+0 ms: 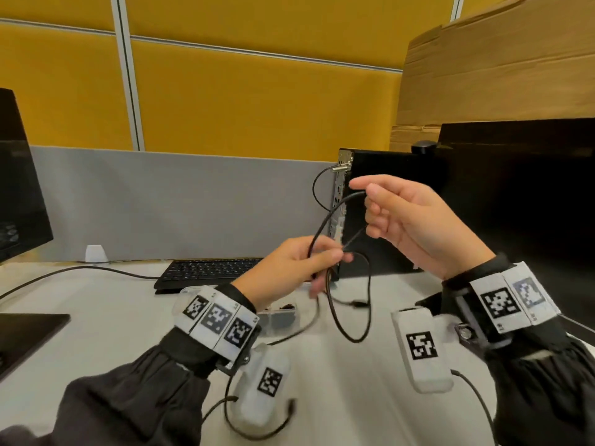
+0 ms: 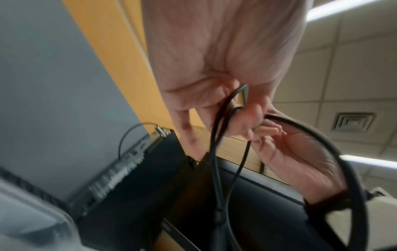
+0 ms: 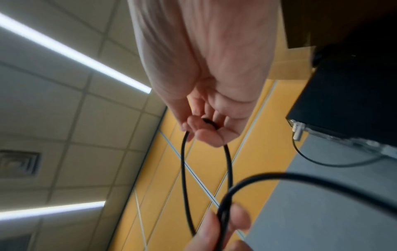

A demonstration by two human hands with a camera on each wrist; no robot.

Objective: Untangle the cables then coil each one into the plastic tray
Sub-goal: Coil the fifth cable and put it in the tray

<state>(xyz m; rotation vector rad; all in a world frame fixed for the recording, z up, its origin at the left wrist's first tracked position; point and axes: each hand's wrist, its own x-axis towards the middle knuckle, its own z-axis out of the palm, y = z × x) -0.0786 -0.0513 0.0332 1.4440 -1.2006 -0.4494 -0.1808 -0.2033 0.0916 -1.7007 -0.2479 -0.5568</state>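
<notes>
A thin black cable hangs in loops between my two hands, above the white desk. My left hand grips the gathered loops between thumb and fingers, and one plug end dangles below it. My right hand, higher and to the right, pinches the top of one loop. In the left wrist view the cable bends sharply in my left hand. In the right wrist view my right hand holds a cable loop. The clear plastic tray sits on the desk, partly hidden behind my left wrist, with something dark inside.
A black keyboard lies at the back of the desk. A black computer case and a monitor stand on the right, and another screen on the left. A separate cable crosses the desk on the left.
</notes>
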